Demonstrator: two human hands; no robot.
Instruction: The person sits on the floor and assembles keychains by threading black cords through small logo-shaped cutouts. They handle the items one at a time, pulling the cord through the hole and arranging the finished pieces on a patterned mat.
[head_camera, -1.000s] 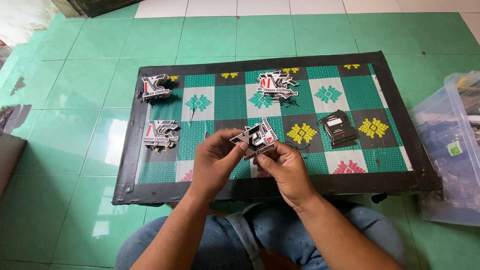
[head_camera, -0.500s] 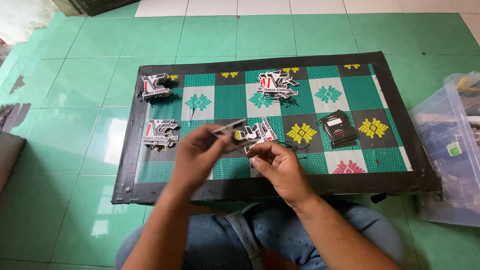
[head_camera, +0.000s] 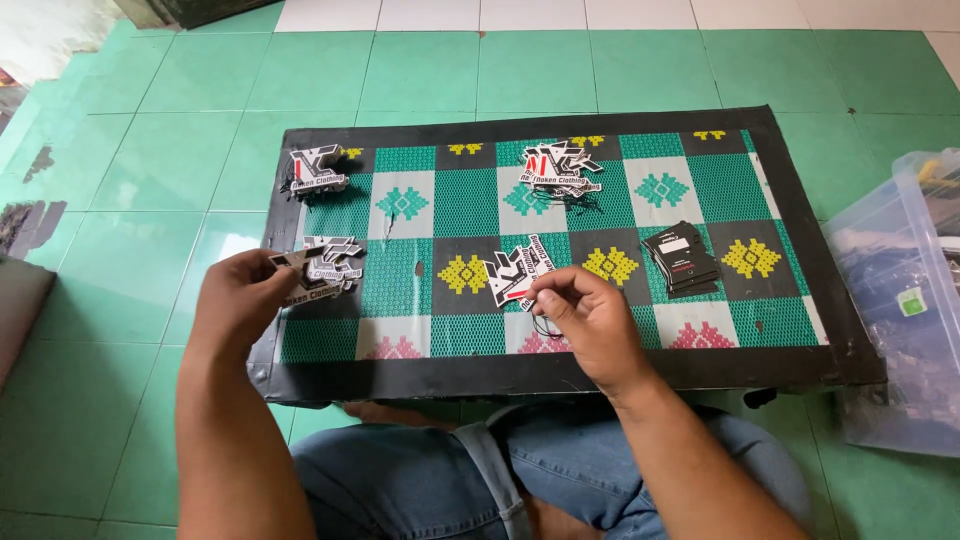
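Note:
I sit behind a low board (head_camera: 560, 372) with a black rim and a green, grey and yellow checked surface. My left hand (head_camera: 235, 300) holds one cut-out hang tag (head_camera: 292, 260) just above the near-left pile of tags (head_camera: 328, 270). My right hand (head_camera: 590, 318) pinches a small bunch of the same black, white and red tags (head_camera: 518, 274) over the board's middle, with thin black strings hanging under the fingers.
More tag piles lie at the far left (head_camera: 316, 170) and far middle (head_camera: 558, 170) of the board. A stack of black cards (head_camera: 681, 260) sits to the right. A clear plastic tub (head_camera: 905, 300) stands on the green tiled floor at right.
My hands were together at the board's middle holding the tags. My left hand has since carried one tag off to the left, over the near-left pile; the right hand stayed put.

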